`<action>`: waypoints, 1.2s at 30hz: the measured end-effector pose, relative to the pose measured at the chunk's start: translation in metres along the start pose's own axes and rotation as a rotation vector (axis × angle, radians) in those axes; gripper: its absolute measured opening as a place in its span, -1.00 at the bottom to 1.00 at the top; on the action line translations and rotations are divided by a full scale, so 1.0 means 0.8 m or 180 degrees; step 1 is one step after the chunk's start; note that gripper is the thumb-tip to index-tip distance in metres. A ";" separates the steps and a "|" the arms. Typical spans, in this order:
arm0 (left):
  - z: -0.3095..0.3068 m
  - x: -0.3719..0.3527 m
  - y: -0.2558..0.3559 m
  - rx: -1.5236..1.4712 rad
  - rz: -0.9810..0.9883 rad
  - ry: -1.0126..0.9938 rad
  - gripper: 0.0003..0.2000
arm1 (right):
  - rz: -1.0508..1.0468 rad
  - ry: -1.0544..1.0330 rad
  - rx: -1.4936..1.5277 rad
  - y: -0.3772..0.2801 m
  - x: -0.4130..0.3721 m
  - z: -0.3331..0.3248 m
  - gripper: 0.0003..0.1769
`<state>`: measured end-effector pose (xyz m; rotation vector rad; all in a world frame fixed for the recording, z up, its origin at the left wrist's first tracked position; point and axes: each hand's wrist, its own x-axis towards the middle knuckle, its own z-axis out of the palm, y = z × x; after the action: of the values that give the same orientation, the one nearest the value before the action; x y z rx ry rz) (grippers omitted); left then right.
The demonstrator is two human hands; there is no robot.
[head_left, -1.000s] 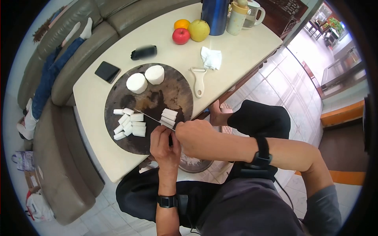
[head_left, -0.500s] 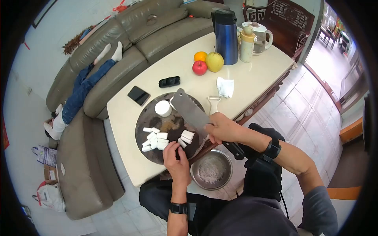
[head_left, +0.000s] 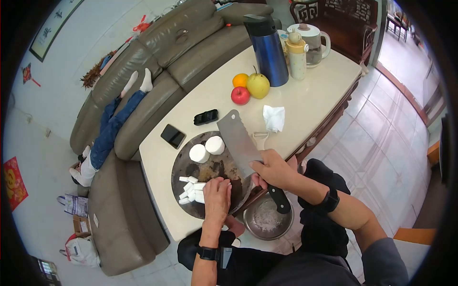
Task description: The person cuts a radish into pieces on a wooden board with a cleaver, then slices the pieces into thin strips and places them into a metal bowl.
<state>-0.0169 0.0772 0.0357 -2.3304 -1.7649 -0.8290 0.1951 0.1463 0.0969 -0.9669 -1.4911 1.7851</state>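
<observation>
My right hand [head_left: 274, 169] grips a cleaver [head_left: 237, 138], its broad blade raised over the right side of a round dark chopping board [head_left: 181, 164]. My left hand [head_left: 217, 198] is on the board's near side, fingers together and bent down over white vegetable sticks, probably radish. The sticks beneath it are mostly hidden. A pile of cut white sticks [head_left: 189, 192] lies against its left side. Farther back on the board stand two thick round white chunks, one [head_left: 199, 153] left of the other [head_left: 214, 145].
Beyond the board lie a phone [head_left: 172, 136], a black object [head_left: 206, 117], a peeler [head_left: 260, 138], a tissue [head_left: 274, 118] and fruit [head_left: 240, 95]. A blue flask [head_left: 269, 55] stands behind. Below the table edge is a metal bowl [head_left: 268, 219] with pale shreds. Someone lies on the sofa [head_left: 114, 119].
My left hand has closed over the separate small group of sticks, now beside the main pile. The second round chunk, earlier mostly behind the cleaver, shows fully. The view has shifted.
</observation>
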 end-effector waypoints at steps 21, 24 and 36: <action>-0.088 -0.013 -0.008 -0.5784 -0.4020 0.2206 -0.71 | 0.0145 -0.0929 -0.0621 -0.011 -0.029 -0.011 -0.77; -0.083 -0.050 -0.041 -0.6507 -0.3664 0.1969 -0.74 | 0.0353 -0.1736 -0.1069 -0.003 -0.026 -0.004 -0.76; -0.114 -0.071 -0.051 -0.6027 -0.3522 0.1784 -0.68 | 0.1166 -0.1558 -0.1883 -0.014 -0.021 0.011 -0.70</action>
<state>-0.0971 0.0057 0.0758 -0.2408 -1.8917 -3.8573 0.1968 0.1291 0.1110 -1.1943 -2.3665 1.9667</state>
